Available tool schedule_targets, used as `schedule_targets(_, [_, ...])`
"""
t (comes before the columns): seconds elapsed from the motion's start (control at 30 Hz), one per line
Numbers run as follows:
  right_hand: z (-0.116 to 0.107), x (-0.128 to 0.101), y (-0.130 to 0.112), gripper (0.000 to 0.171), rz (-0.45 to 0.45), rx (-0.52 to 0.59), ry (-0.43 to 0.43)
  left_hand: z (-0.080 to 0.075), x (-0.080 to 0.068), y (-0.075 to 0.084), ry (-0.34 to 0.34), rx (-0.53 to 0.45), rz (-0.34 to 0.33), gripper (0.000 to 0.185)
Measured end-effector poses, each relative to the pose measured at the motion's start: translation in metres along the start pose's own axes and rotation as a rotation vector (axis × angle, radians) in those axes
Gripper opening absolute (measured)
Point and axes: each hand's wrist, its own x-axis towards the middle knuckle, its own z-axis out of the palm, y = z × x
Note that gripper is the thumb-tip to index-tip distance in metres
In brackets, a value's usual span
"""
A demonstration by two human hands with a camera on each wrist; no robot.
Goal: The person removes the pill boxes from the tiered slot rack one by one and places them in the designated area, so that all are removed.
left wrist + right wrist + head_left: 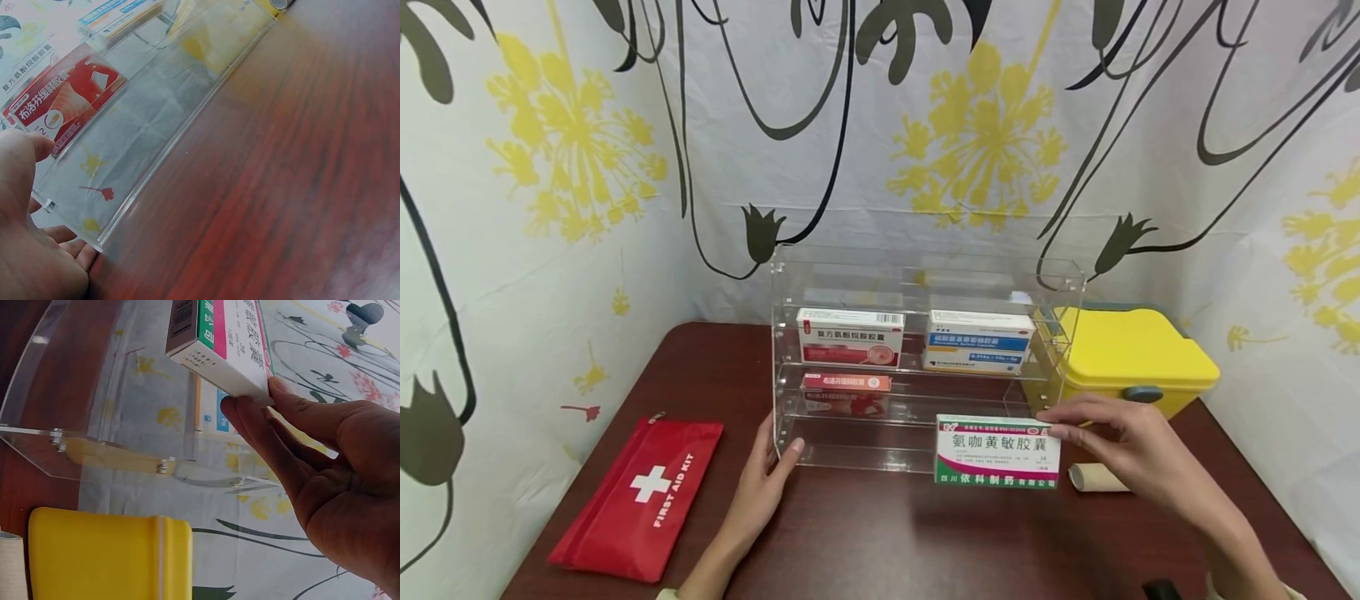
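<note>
Nearest us, our left hand (758, 492) rests on the brown table (880, 542), its fingers straight and its thumb pressed against the lower left front corner of the clear acrylic rack (925, 275), gripping nothing. Our right hand (1120, 446) pinches the right end of the green-and-white medicine box (997, 451), held upright just in front of the rack's bottom shelf, toward its right end. A red first aid pouch (638, 497) lies by the table's left edge, a yellow case (1131, 354) stands at the back right corner, and a cardboard roll (1093, 477) lies near the right edge.
</note>
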Motion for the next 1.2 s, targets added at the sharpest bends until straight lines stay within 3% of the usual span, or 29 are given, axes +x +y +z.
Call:
schedule_targets(0.27, [0.015, -0.015, 0.014, 0.032, 0.016, 0.164, -0.063, 0.0, 0.0, 0.001, 0.002, 0.001, 0.004, 0.062])
schedule_targets(0.5, [0.041, -0.034, 0.031, 0.025, 0.07, 0.157, -0.129, 0.0, 0.001, 0.002, 0.011, 0.012, -0.008, 0.062])
schedule_targets(0.87, [0.062, -0.049, 0.055, 0.019, 0.092, 0.269, -0.251, -0.001, 0.001, 0.002, 0.004, 0.007, -0.003, 0.062])
schedule_targets(0.93, [0.063, -0.049, 0.055, 0.018, 0.12, 0.27, -0.266, -0.001, 0.0, 0.005, -0.003, 0.001, -0.016, 0.064])
schedule_targets(1.1, [0.066, -0.047, 0.056, 0.017, 0.178, 0.274, -0.291, -0.001, -0.008, 0.031, -0.014, 0.006, -0.057, 0.066])
schedule_targets(1.2, [0.067, -0.046, 0.056, 0.016, 0.205, 0.282, -0.306, -0.001, -0.008, 0.027, -0.008, 0.008, -0.055, 0.064])
